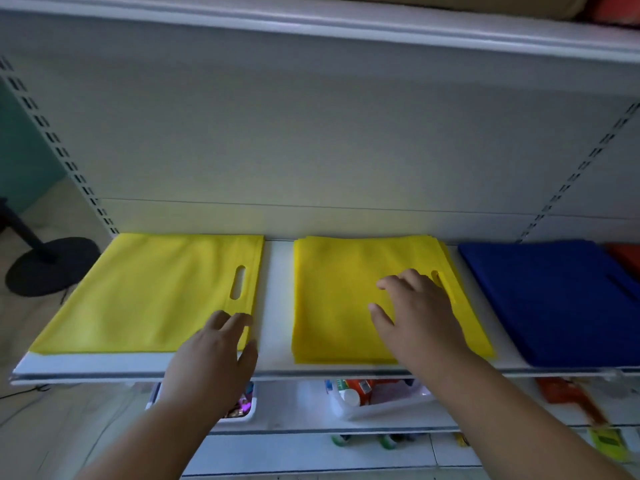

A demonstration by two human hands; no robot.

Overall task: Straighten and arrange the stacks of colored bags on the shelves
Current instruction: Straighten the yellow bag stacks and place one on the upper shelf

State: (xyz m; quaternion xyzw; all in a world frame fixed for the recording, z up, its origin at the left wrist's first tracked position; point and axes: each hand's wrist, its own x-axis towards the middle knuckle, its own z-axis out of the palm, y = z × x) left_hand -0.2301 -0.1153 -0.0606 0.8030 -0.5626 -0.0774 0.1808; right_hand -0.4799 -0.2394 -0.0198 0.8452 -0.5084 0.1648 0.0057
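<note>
three bag stacks (374, 299) side by side on shelf (273, 306)

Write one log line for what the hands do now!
left hand: rests on left yellow stack | right hand: on middle yellow stack | blue stack: untouched

We are facing a white shelf (275, 289) with three flat stacks of bags lying directly on it. The left yellow stack (145, 292) reaches the shelf's left end and sits back from the front edge. The middle yellow stack (339, 299) lies nearer the front edge, a bare strip between them. The blue stack (554, 299) lies toward the right end, beside something red (627, 258) at the back.
</note>
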